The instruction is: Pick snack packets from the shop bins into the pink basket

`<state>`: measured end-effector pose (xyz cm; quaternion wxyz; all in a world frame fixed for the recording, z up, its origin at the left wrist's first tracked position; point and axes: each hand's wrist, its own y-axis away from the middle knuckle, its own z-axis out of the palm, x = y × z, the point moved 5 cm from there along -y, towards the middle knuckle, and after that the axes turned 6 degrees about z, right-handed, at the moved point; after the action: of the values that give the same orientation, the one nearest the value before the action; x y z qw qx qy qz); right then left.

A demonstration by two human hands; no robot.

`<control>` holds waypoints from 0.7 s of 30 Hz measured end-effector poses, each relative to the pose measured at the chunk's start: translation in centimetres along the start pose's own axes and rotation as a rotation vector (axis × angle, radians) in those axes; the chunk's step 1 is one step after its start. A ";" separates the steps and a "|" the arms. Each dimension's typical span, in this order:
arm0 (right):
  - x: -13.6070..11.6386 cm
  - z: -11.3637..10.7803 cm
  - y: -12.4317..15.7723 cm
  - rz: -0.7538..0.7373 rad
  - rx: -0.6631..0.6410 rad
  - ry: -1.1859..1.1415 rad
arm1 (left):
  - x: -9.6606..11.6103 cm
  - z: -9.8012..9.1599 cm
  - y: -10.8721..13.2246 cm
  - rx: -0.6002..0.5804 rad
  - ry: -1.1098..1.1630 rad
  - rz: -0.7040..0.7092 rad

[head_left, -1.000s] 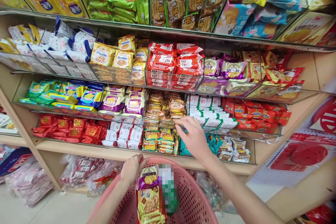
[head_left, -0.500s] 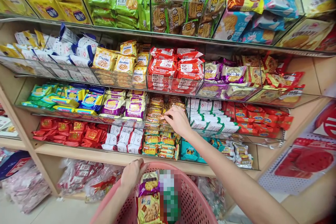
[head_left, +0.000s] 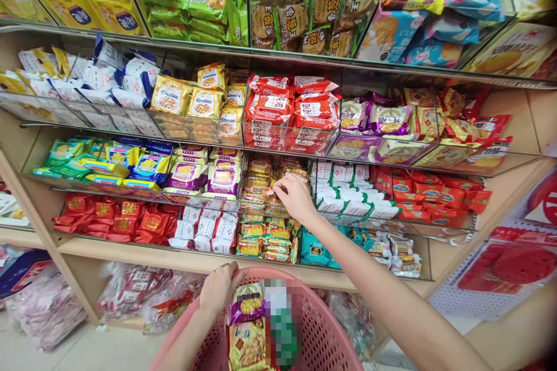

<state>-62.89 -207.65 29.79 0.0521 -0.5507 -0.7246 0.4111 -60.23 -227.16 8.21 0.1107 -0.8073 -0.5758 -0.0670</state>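
Observation:
My right hand [head_left: 295, 197] reaches into a bin on the third shelf, its fingers pinched at a small brown-gold snack packet [head_left: 266, 190]. More brown-gold snack packets [head_left: 260, 167] are stacked around it. My left hand [head_left: 221, 287] is closed over the rim of a pink plastic basket [head_left: 328, 316] below the shelves. Inside the basket lie a purple-edged biscuit packet [head_left: 248, 302], a yellow biscuit packet [head_left: 247, 345] and a green-and-white item [head_left: 282, 324] that is blurred out.
Clear dividers and front panels edge the shelf bins. White-and-green packets [head_left: 348, 194] stand right of my right hand, purple packets [head_left: 224, 178] left. Small yellow-green packets [head_left: 265, 237] fill the bin beneath. Plastic-bagged goods [head_left: 134, 293] lie under the bottom shelf [head_left: 143, 255].
The view has shifted slightly. My right hand stays at the brown-gold packets with its fingers pinched, and my left hand keeps its place on the basket rim.

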 end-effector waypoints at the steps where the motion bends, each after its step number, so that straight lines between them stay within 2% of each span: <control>1: 0.0 -0.1 0.0 -0.001 0.012 -0.003 | 0.0 0.0 0.0 0.001 -0.001 -0.001; 9: -0.4 -1.4 -0.5 -0.021 0.122 -0.054 | -0.2 0.3 -0.1 0.046 0.004 0.032; 16: -2.2 -4.6 0.4 -0.123 0.325 -0.188 | -0.1 0.0 -0.1 0.041 -0.001 0.022; 21: -3.2 -6.6 1.8 -0.096 0.323 -0.327 | 0.2 -0.4 0.2 0.030 0.004 0.022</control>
<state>-56.74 -206.69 34.16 0.0409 -0.4263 -0.6735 0.6025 -60.00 -227.10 8.65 0.1246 -0.8118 -0.5674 -0.0590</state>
